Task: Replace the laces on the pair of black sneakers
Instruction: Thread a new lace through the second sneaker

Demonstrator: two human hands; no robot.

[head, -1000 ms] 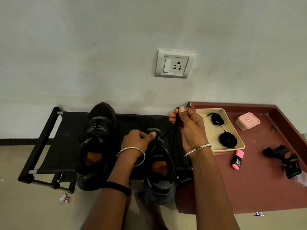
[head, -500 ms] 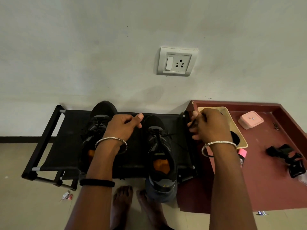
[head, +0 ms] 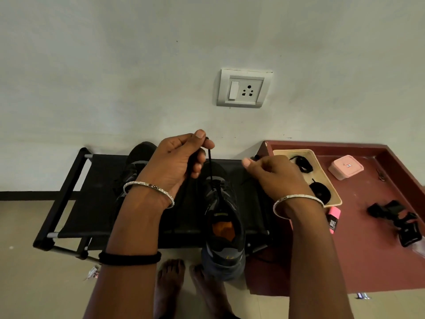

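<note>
Your left hand (head: 174, 162) pinches the lace (head: 211, 171) end up high, and the lace runs down into the right sneaker (head: 224, 217) on the rack (head: 92, 203). The left sneaker (head: 135, 166) sits behind that wrist. Your right hand (head: 276, 176) hovers right of the shoe with fingers curled; can't tell if it holds anything.

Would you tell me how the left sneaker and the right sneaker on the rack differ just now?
The right sneaker has its lace pulled upward by the left hand; no hand holds the left sneaker. The right sneaker overhangs the rack at the heel; the left sneaker sits farther back, mostly hidden behind the left arm. Both are black, toes toward the wall.
</note>
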